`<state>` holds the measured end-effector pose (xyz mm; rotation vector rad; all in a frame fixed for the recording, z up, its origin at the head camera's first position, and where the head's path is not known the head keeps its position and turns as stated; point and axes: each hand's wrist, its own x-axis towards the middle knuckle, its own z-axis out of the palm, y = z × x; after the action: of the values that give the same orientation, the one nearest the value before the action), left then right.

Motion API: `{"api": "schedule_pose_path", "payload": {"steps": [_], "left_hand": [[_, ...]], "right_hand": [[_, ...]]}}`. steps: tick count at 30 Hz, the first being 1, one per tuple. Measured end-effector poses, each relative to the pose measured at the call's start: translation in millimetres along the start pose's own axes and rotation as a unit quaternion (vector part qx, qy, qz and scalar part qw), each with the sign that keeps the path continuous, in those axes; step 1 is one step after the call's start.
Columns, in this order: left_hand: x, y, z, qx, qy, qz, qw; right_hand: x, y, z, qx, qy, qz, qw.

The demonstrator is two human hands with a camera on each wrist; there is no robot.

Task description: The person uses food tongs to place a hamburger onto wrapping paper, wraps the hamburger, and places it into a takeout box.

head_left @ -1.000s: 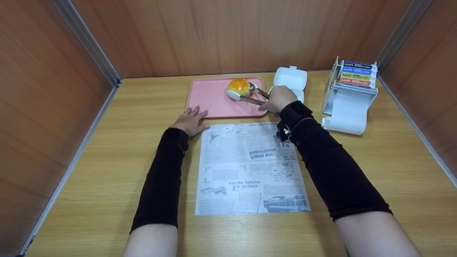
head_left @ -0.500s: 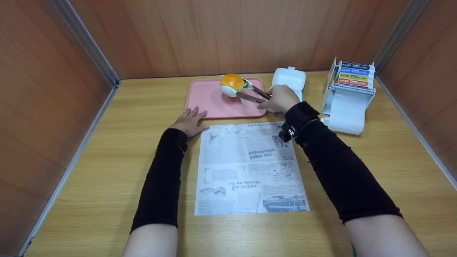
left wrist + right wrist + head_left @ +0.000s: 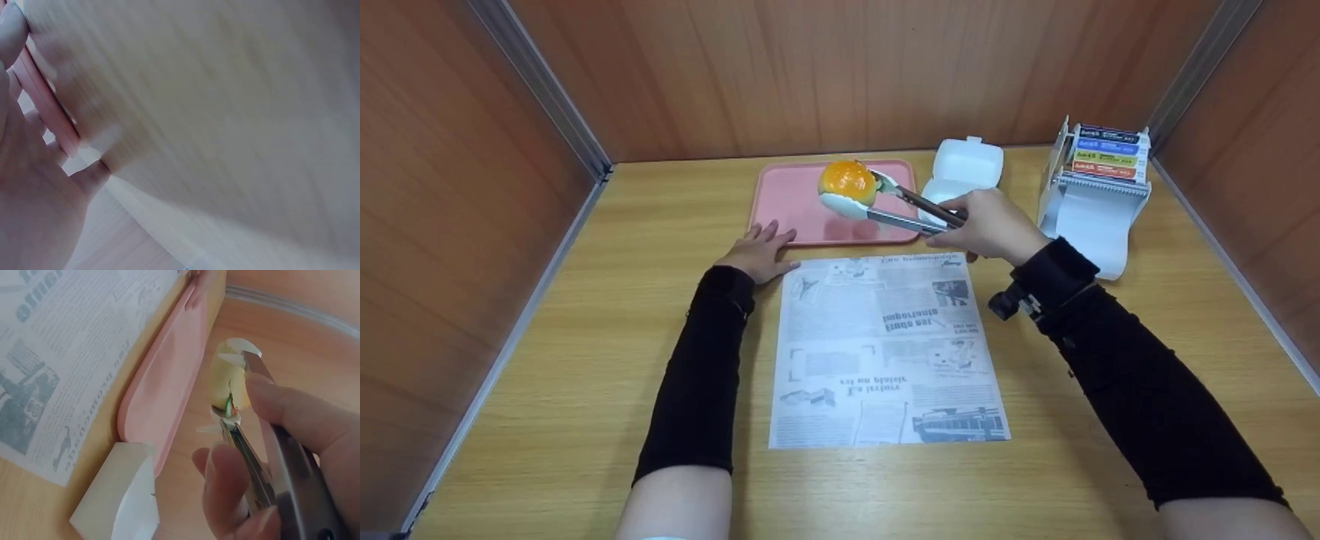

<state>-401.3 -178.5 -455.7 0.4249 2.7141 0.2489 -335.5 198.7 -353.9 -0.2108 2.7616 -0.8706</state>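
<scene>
My right hand (image 3: 994, 226) grips a pair of metal tongs (image 3: 915, 223) with white tips. Between those tips is a burger with a glossy orange-brown bun (image 3: 847, 180), raised above the pink tray (image 3: 784, 214). In the right wrist view a bit of green shows at the burger (image 3: 229, 402), and thumb and fingers press the tongs from both sides. My left hand (image 3: 757, 253) has its fingers spread and touches the tray's front left corner. In the left wrist view the palm (image 3: 39, 197) lies beside the tray's pink edge (image 3: 48, 104).
A printed paper sheet (image 3: 885, 352) lies flat in front of the tray. To the tray's right stands an opened white clamshell box (image 3: 969, 161). A dispenser (image 3: 1106, 169) with a hanging paper roll is at the back right. Wooden panels (image 3: 847, 82) enclose the table.
The tongs have lifted the burger off the tray, first leftward and up. My right hand has since drawn back to the right and nearer. My left hand has stayed in place.
</scene>
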Motion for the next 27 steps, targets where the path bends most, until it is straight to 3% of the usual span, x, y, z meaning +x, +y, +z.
{"api": "schedule_pose_path", "payload": {"steps": [9,15,27], "left_hand": [[-1.1,2.6,-0.4,-0.01,0.0,-0.005,0.9999],[-0.5,-0.2,2.0,0.003,0.001,0.0,1.0],[-6.7,6.5,-1.8,0.004,0.016,0.012,0.9998]], "right_hand": [[-44,20,7,-0.031,-0.018,-0.07,0.997],[-66,34,11,-0.034,-0.046,-0.076,0.996],[-74,78,13,-0.034,-0.076,-0.085,0.993]]}}
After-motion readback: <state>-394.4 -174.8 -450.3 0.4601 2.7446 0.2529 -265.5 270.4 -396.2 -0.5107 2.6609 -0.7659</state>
